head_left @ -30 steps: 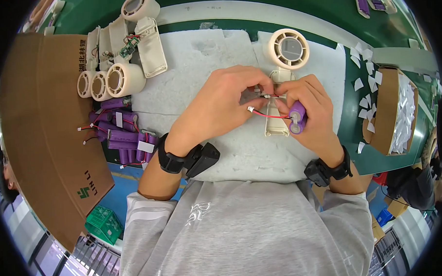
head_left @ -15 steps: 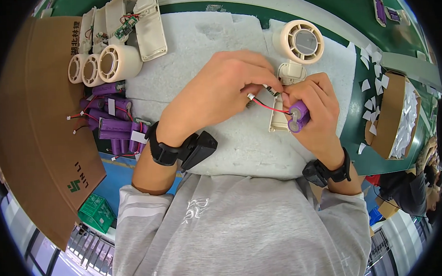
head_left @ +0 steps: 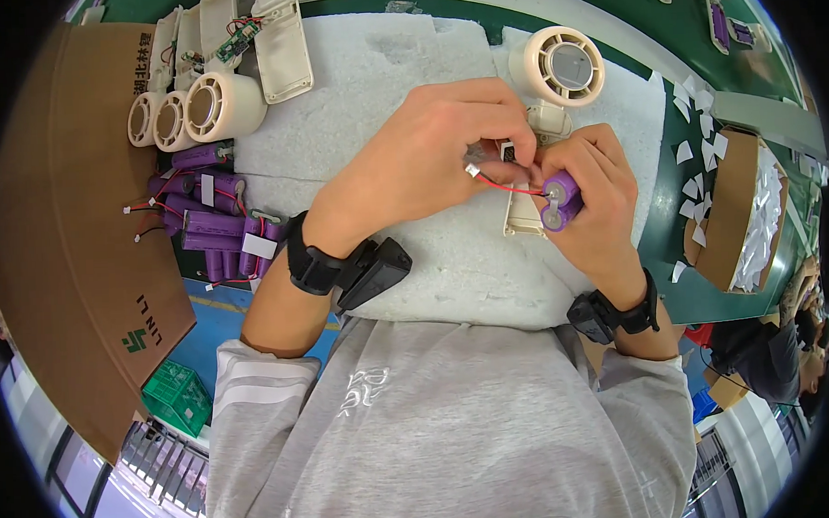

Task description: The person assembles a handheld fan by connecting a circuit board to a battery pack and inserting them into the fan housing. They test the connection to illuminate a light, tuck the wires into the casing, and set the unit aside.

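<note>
My right hand is closed round a purple two-cell battery pack, its metal-tabbed ends facing me. From the pack a red and black lead runs left to a white plug, which hangs beside my left thumb. With bent fingers my left hand pinches a small circuit board, partly hidden by the fingertips. Both hands are over a cream handheld fan housing; its open handle shell shows below them and its round fan head lies beyond. Fingers cover the handle's middle.
White foam padding covers the work surface. At left are several purple battery packs, more cream fans and a tall cardboard sheet. On the right, white paper pieces lie near an open carton. A co-worker is at far right.
My left fingers have curled and turned at the circuit board, now showing its dark part between them. My right hand still holds the battery pack, tilted slightly differently. The whole view has shifted a little.
</note>
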`<state>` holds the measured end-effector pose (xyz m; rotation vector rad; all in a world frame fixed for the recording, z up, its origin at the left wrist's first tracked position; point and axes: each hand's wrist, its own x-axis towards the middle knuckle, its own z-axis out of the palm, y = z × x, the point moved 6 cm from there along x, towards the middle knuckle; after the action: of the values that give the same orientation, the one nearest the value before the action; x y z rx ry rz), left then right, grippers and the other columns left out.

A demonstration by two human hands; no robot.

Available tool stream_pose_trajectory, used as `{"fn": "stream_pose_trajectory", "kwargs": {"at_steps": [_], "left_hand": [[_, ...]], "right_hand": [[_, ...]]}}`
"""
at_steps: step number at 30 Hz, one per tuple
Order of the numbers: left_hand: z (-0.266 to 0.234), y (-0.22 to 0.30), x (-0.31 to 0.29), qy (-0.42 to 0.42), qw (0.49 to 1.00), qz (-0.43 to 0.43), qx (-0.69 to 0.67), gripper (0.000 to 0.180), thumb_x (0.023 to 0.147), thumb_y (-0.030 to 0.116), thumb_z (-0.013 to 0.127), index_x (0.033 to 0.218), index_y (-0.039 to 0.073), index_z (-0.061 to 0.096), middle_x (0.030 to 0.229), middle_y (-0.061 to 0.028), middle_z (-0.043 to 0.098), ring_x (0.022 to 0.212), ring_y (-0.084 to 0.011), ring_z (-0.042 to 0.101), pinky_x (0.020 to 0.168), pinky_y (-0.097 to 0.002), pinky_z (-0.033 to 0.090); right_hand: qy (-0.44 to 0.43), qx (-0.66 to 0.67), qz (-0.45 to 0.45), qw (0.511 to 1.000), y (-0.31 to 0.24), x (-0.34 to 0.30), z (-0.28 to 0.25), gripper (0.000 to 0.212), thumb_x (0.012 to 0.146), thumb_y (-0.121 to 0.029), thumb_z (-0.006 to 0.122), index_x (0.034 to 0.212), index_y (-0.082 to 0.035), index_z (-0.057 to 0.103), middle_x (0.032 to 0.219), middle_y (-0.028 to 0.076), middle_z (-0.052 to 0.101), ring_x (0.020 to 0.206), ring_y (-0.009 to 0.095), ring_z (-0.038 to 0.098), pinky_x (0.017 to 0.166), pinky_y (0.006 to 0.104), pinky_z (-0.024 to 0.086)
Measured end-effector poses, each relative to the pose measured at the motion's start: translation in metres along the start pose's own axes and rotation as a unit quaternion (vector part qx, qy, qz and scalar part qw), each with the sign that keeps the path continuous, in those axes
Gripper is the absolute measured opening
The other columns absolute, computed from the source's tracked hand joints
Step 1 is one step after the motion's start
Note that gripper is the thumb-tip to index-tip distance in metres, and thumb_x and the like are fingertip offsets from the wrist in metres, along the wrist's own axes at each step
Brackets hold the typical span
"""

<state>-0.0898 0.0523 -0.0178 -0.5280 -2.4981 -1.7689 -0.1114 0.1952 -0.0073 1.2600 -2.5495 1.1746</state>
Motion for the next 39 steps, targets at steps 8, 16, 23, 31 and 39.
{"fn": "stream_pose_trajectory", "kwargs": {"at_steps": [8,16,23,31,39], "left_hand": [[0.003,-0.005,0.0,-0.012,0.998,-0.064,-0.018,0.019,0.07,-0.006,0.066,0.086,0.004,0.065,0.088,-0.0046,0.063,0.078,-0.0164,0.061,0.065,-0.0256,0.05],[0.007,-0.012,0.0,0.001,0.994,-0.101,-0.034,0.015,0.072,0.0,0.069,0.085,0.005,0.065,0.08,-0.0049,0.062,0.066,-0.0158,0.058,0.058,-0.0266,0.047],[0.006,-0.013,-0.001,0.018,0.991,-0.126,-0.042,0.013,0.074,0.006,0.073,0.086,0.005,0.066,0.077,-0.0045,0.061,0.064,-0.0146,0.056,0.056,-0.0265,0.045],[0.001,-0.004,0.002,0.036,0.999,-0.03,0.003,0.013,0.081,0.015,0.073,0.084,0.003,0.068,0.075,-0.0046,0.061,0.061,-0.0149,0.054,0.054,-0.0248,0.043],[0.002,-0.005,0.002,0.052,0.997,-0.05,-0.001,0.022,0.083,0.024,0.072,0.079,0.003,0.069,0.071,-0.0075,0.062,0.059,-0.0231,0.057,0.053,-0.031,0.044]], "right_hand": [[0.082,0.163,0.162,0.97,0.025,-0.012,-0.013,0.016,0.08,0.004,0.066,0.092,-0.003,0.057,0.084,0.007,0.062,0.073,0.013,0.053,0.064,0.0253,0.043],[0.071,0.098,0.076,0.99,0.018,-0.004,-0.019,0.02,0.076,0.004,0.069,0.094,-0.003,0.065,0.079,0.005,0.059,0.06,0.012,0.052,0.054,0.0249,0.042],[0.064,0.103,0.035,0.992,0.014,-0.005,-0.021,0.017,0.073,0.002,0.075,0.088,-0.003,0.07,0.081,0.004,0.059,0.059,0.009,0.051,0.051,0.0224,0.039],[0.024,0.127,0.091,0.987,0.015,-0.003,-0.017,0.013,0.076,0.0,0.074,0.087,-0.001,0.068,0.084,0.006,0.059,0.062,0.01,0.049,0.052,0.022,0.037],[0.037,-0.051,0.015,0.998,0.003,-0.002,-0.015,0.012,0.076,-0.003,0.074,0.086,-0.002,0.069,0.083,0.006,0.058,0.057,0.011,0.049,0.049,0.0245,0.037]]}}
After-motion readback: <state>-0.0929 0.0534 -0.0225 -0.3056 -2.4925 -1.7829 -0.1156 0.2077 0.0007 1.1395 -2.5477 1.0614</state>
